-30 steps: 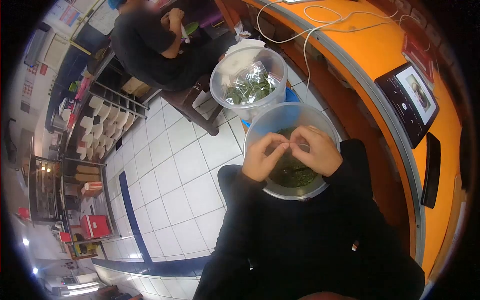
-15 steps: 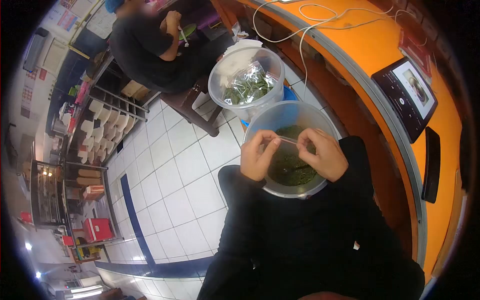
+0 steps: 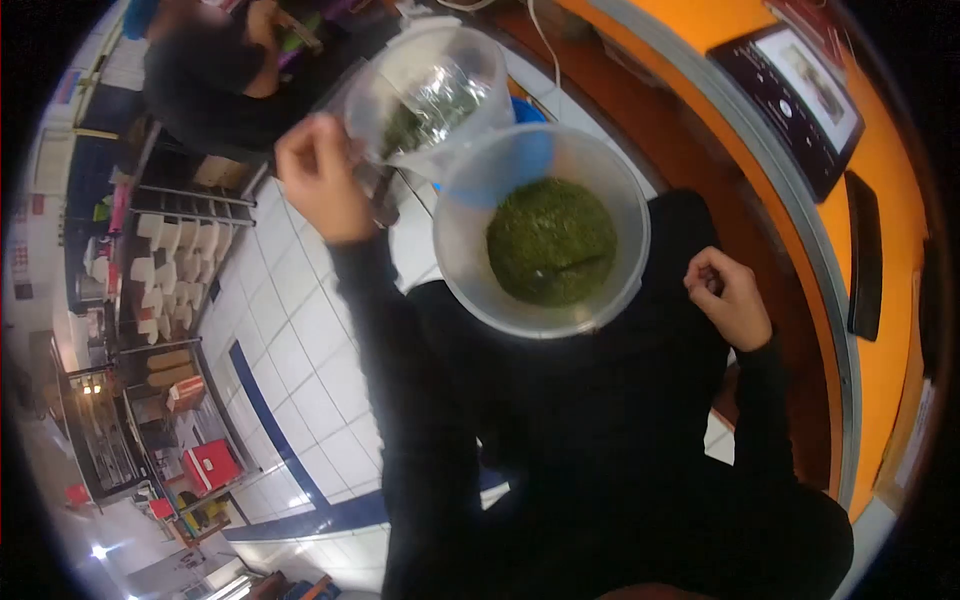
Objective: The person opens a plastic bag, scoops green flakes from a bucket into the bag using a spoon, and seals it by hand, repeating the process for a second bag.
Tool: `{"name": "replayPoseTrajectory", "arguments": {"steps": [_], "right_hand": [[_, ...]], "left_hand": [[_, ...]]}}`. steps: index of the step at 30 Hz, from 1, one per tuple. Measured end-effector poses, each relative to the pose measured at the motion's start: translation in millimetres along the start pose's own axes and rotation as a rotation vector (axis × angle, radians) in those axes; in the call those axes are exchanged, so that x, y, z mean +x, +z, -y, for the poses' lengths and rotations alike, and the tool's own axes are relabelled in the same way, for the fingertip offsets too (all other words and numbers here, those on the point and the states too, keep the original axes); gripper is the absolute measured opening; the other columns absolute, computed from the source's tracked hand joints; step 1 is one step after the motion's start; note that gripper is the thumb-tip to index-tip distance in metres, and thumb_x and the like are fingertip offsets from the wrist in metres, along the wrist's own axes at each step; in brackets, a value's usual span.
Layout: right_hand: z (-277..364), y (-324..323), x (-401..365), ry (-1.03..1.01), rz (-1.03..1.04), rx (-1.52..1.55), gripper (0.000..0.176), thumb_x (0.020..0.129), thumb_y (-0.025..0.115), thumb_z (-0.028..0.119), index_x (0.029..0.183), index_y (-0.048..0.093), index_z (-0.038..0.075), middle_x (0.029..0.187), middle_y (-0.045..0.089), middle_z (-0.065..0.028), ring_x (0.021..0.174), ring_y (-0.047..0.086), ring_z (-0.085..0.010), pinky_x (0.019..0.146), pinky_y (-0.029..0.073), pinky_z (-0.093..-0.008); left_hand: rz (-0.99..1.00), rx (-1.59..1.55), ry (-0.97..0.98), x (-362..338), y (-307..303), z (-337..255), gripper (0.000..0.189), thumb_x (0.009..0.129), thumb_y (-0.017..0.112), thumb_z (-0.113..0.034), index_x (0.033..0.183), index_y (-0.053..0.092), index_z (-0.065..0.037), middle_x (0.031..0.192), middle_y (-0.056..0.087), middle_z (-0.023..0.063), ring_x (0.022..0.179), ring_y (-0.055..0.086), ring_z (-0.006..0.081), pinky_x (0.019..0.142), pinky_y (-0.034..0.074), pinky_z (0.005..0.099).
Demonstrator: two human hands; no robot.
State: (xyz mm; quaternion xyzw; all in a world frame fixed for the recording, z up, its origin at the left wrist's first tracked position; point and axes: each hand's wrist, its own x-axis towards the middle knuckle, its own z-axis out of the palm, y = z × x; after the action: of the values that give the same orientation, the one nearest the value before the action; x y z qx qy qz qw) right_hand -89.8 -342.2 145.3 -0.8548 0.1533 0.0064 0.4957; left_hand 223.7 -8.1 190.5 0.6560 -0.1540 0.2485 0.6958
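My left hand [image 3: 325, 185] is raised at the left of the near tub, blurred, with fingers pinched. A faint clear plastic bag [image 3: 345, 90] shows at its fingertips, beside the far tub's rim. My right hand [image 3: 732, 298] hovers to the right of the near tub, fingers curled in, with nothing visible in it. Between the hands, the translucent near tub [image 3: 618, 290] holds chopped green herbs [image 3: 555, 225], with a dark utensil handle [image 3: 585, 264] partly sunk in them. The far translucent tub [image 3: 490, 65] contains clear bags of greens [image 3: 440, 110].
A seated person in dark clothes [image 3: 205, 90] works at the upper left. On the orange counter [image 3: 690, 30] to the right are a tablet [image 3: 790, 105] and a black bar-shaped object [image 3: 864, 255]. Shelves with white containers [image 3: 165, 265] line the left, beyond the tiled floor [image 3: 300, 350].
My hands have parted from over the near tub. The left moved up and left beside the far tub, the right moved right. The whole view has shifted, and the herbs are uncovered.
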Motion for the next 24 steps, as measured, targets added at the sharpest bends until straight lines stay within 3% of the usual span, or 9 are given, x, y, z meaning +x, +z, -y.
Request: {"name": "replayPoseTrajectory", "arguments": {"steps": [3, 6, 8, 12, 15, 16, 18, 21, 24], "right_hand": [[-47, 31, -10, 0.066, 0.143, 0.030, 0.008, 0.092, 0.071, 0.008, 0.097, 0.067, 0.002, 0.084, 0.067, -0.0038, 0.078, 0.065, -0.0127, 0.072, 0.052, -0.0304], [-81, 88, -6, 0.084, 0.209, 0.122, 0.013, 0.093, 0.071, 0.010, 0.101, 0.070, -0.001, 0.093, 0.075, -0.0114, 0.086, 0.074, -0.0199, 0.077, 0.058, -0.0356], [-90, 122, 7, 0.178, 0.237, 0.008, 0.016, 0.093, 0.069, 0.009, 0.103, 0.071, -0.004, 0.098, 0.076, -0.0188, 0.093, 0.076, -0.0292, 0.081, 0.060, -0.0411], [-112, 172, 25, 0.264, 0.176, -0.260, 0.017, 0.093, 0.068, 0.008, 0.101, 0.071, -0.006, 0.094, 0.074, -0.0237, 0.091, 0.075, -0.0372, 0.082, 0.060, -0.0453], [-144, 200, 36, 0.077, 0.202, -0.503, 0.019, 0.090, 0.071, 0.010, 0.097, 0.071, -0.007, 0.089, 0.073, -0.0246, 0.084, 0.075, -0.0392, 0.079, 0.060, -0.0461], [-143, 199, 39, 0.074, 0.209, -0.509, 0.019, 0.090, 0.071, 0.010, 0.097, 0.071, -0.007, 0.089, 0.073, -0.0246, 0.084, 0.075, -0.0392, 0.079, 0.060, -0.0461], [-139, 191, 47, 0.320, 0.340, -0.203, 0.031, 0.085, 0.078, 0.014, 0.106, 0.069, -0.006, 0.093, 0.075, -0.0225, 0.077, 0.075, -0.0358, 0.075, 0.060, -0.0457], [-126, 179, 48, 0.400, 0.399, -0.053, 0.047, 0.079, 0.086, 0.017, 0.117, 0.066, -0.005, 0.098, 0.076, -0.0200, 0.069, 0.075, -0.0312, 0.069, 0.061, -0.0450], [-152, 190, 51, 0.191, 0.427, -0.277, 0.055, 0.078, 0.089, 0.016, 0.123, 0.065, -0.004, 0.100, 0.077, -0.0181, 0.065, 0.073, -0.0277, 0.064, 0.061, -0.0438]], "left_hand": [[-0.011, 0.132, -0.036, 58, 13, 33, 0.029, 0.099, 0.074, -0.019, 0.115, 0.065, 0.004, 0.097, 0.074, 0.0115, 0.075, 0.070, 0.0168, 0.064, 0.058, 0.0292], [0.193, 0.845, 0.092, 77, -4, 107, 0.058, 0.092, 0.079, -0.033, 0.130, 0.063, 0.008, 0.105, 0.075, 0.0185, 0.092, 0.073, 0.0294, 0.087, 0.058, 0.0399], [0.195, 0.905, 0.090, 40, 4, 92, 0.063, 0.091, 0.078, -0.036, 0.136, 0.060, 0.005, 0.116, 0.072, 0.0198, 0.104, 0.070, 0.0321, 0.095, 0.054, 0.0430], [0.313, 0.643, 0.048, -34, 14, 53, 0.044, 0.096, 0.075, -0.017, 0.133, 0.059, 0.002, 0.118, 0.069, 0.0149, 0.097, 0.070, 0.0210, 0.083, 0.056, 0.0349], [0.389, 0.636, 0.143, -65, 14, 52, 0.033, 0.098, 0.071, -0.012, 0.127, 0.063, 0.001, 0.111, 0.070, 0.0125, 0.093, 0.069, 0.0191, 0.081, 0.057, 0.0324], [0.412, 0.680, 0.249, -70, 14, 56, 0.030, 0.098, 0.072, -0.012, 0.124, 0.065, 0.001, 0.110, 0.070, 0.0121, 0.092, 0.069, 0.0182, 0.079, 0.057, 0.0321], [0.393, 0.622, 0.126, -74, 12, 58, 0.029, 0.097, 0.072, -0.012, 0.123, 0.066, 0.000, 0.107, 0.071, 0.0113, 0.090, 0.069, 0.0174, 0.076, 0.057, 0.0320], [0.401, 0.611, 0.109, -75, 14, 56, 0.029, 0.097, 0.073, -0.012, 0.123, 0.067, -0.002, 0.105, 0.071, 0.0104, 0.089, 0.069, 0.0166, 0.074, 0.058, 0.0319], [0.438, 0.598, 0.111, -75, 17, 56, 0.028, 0.096, 0.073, -0.011, 0.122, 0.067, -0.002, 0.102, 0.071, 0.0096, 0.087, 0.070, 0.0162, 0.073, 0.058, 0.0313]]}}
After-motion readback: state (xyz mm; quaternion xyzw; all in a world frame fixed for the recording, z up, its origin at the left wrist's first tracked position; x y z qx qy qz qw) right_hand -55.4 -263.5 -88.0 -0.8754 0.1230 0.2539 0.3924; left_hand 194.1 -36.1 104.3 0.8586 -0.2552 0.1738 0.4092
